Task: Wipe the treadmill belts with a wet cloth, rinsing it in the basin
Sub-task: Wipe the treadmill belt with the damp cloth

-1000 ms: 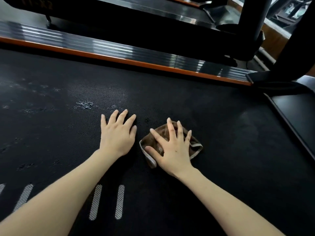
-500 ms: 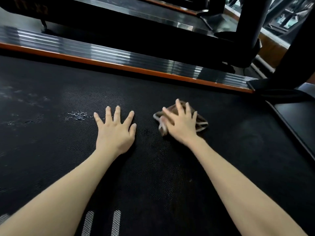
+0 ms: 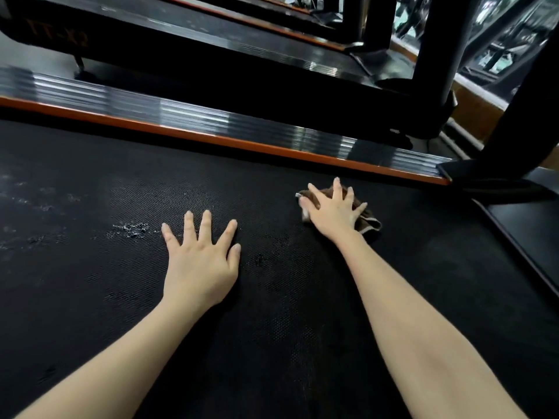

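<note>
The black textured treadmill belt [image 3: 90, 297] fills most of the view. My right hand [image 3: 332, 211] presses flat, fingers spread, on a crumpled brown cloth [image 3: 367, 220] with a pale hem, far out on the belt near the orange side strip. My left hand [image 3: 199, 261] rests flat on the bare belt, fingers spread, apart from the cloth. White specks of dirt [image 3: 130, 229] lie on the belt just left of my left hand. No basin is in view.
An orange-edged ribbed metal side rail [image 3: 211, 125] runs along the belt's far edge. Beyond it stands another treadmill [image 3: 181, 55] with black uprights [image 3: 438, 55]. A black motor cover [image 3: 529, 225] borders the belt on the right.
My right hand has pushed the cloth away from me across the belt towards the orange rail. My left hand has stayed planted on the belt.
</note>
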